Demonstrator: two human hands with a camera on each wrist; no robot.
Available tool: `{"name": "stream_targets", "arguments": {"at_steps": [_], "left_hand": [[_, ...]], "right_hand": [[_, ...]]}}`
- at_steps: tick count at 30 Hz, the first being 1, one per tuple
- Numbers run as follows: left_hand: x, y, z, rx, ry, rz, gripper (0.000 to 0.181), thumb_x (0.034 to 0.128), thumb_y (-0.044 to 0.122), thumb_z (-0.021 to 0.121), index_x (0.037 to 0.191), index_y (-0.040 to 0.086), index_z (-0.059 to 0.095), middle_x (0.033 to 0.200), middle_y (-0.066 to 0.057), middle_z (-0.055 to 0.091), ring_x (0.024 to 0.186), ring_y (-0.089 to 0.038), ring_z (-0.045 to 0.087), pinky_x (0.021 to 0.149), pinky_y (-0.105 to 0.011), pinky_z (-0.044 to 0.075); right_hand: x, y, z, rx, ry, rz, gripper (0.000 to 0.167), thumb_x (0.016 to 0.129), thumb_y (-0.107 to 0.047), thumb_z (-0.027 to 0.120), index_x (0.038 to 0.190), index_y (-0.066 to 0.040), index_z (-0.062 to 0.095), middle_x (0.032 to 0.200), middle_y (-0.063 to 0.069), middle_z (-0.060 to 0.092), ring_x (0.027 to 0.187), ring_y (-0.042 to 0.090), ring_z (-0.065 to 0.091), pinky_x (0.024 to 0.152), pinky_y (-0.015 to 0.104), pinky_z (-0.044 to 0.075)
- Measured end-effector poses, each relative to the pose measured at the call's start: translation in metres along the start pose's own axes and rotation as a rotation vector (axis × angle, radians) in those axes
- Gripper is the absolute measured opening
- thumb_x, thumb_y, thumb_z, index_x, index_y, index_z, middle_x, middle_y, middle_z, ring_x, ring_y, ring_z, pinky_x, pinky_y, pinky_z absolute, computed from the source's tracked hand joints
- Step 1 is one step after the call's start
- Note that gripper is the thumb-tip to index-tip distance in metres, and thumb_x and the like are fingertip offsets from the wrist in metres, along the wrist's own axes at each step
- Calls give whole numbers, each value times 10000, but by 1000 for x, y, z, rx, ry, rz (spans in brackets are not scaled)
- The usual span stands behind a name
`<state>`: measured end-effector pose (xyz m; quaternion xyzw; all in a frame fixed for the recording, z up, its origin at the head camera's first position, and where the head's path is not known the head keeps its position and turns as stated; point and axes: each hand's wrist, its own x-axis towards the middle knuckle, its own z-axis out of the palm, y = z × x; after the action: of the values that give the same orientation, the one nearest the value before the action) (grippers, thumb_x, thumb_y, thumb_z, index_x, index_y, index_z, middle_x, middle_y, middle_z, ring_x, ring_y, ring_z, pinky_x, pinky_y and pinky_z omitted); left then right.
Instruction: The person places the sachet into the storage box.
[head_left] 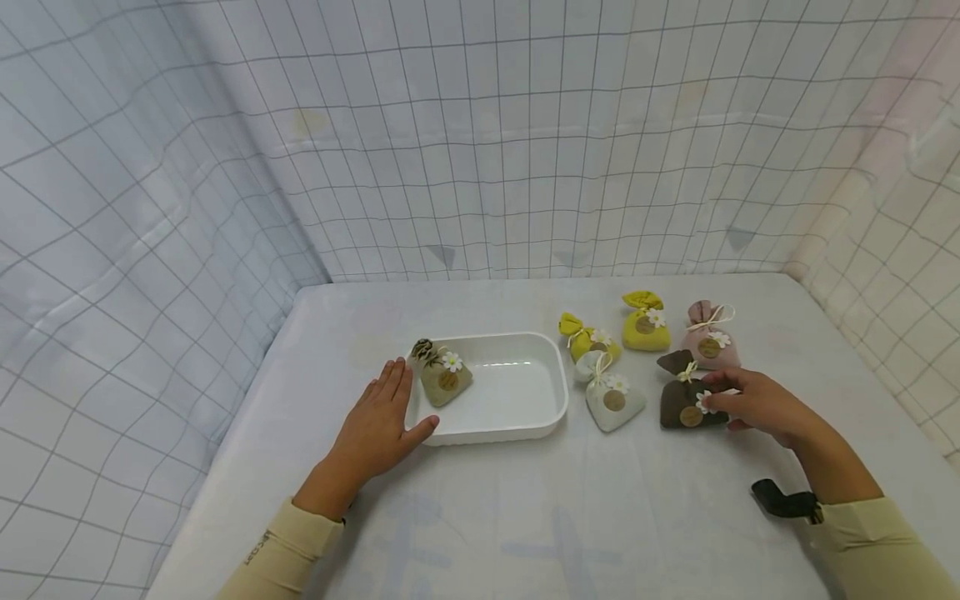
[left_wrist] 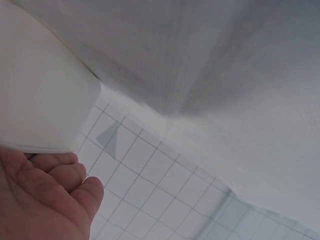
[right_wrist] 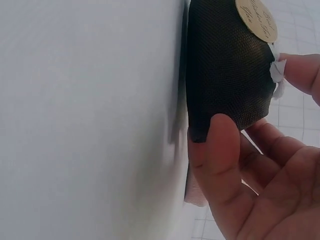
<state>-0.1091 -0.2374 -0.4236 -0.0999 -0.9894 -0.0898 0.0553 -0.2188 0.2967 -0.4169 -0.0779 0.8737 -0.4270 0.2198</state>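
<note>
A white rectangular tray (head_left: 517,400) stands on the table, with an olive-beige drawstring sachet (head_left: 442,387) in its left end. My left hand (head_left: 378,429) lies along the tray's left side, fingers straight and touching its rim; the left wrist view shows these fingertips (left_wrist: 70,172) against the tray wall (left_wrist: 45,95). At the right, my right hand (head_left: 761,407) holds the right end of a dark brown sachet (head_left: 678,404). Its thumb (right_wrist: 302,72) touches the white flower (right_wrist: 278,75), and other fingers (right_wrist: 222,145) are at the sachet's lower end.
Left of the brown sachet lies a pale grey sachet (head_left: 611,404). Behind it are a yellow sachet (head_left: 581,342), another yellow sachet (head_left: 645,329) and a pink sachet (head_left: 708,346). White grid-patterned cloth (head_left: 517,183) hangs around the table's back and sides.
</note>
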Motion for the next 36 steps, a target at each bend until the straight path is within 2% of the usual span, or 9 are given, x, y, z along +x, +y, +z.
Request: {"name": "stream_targets", "arguments": {"at_steps": [10,16,29,36], "left_hand": [[0,0,-1,-9,1,-3,955,964,629,482,1538,-81,206,1614,-227,164,1498,-360,122,1170,-532,206],[0,1,-1,-6,-11,-6,961,964,641,466,1539,-82,203,1619,-224,154,1499,-359,113,1170,-536,200],[-1,1,0,-17,13,1,945,966,616,489,1531,-92,221,1614,-231,162,1497,-366,119,1169,-545,196],[-1,2,0,-21,8,-3,947,965,617,489,1530,-94,223,1613,-235,162,1496,-370,122,1168,-548,197]], "right_hand": [[-1,-12,-3,-10,27,-65,582,944,-227,671,1390,74,449,1287,236,525,966,229,582,745,344,556],[-2,-17,-3,-16,33,-77,571,950,-231,661,1375,82,443,1245,209,553,943,214,583,750,330,546],[4,-33,2,30,81,-120,526,970,-214,631,1381,62,452,1308,238,532,1030,224,594,777,304,561],[10,-43,7,55,104,-150,520,971,-183,623,1388,68,440,1307,235,514,1020,189,585,771,284,559]]}}
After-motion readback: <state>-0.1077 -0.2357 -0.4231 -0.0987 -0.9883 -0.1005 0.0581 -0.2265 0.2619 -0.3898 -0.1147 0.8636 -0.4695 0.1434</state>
